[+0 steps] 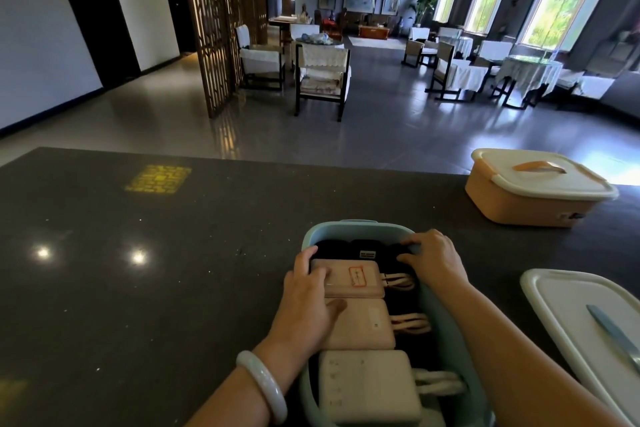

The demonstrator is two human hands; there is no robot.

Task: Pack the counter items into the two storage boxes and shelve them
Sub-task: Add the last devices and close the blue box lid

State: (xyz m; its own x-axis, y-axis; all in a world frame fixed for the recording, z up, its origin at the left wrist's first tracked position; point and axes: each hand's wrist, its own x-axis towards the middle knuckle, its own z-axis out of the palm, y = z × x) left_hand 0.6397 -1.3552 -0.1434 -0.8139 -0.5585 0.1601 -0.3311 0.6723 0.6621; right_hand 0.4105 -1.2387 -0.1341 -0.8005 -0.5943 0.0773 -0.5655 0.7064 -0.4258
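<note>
Inside the blue box [349, 229], pink power bank [349, 279] under left hand [308, 302] grip

Dark counter [156, 288]; blue box [360, 228], orange box [519, 208], white lid [568, 315]

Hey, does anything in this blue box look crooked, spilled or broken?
Nothing stands out. The pink and white power banks lie in a neat row inside the light blue plastic box, cables tucked right; the left hand and right hand are arranging them.
</note>
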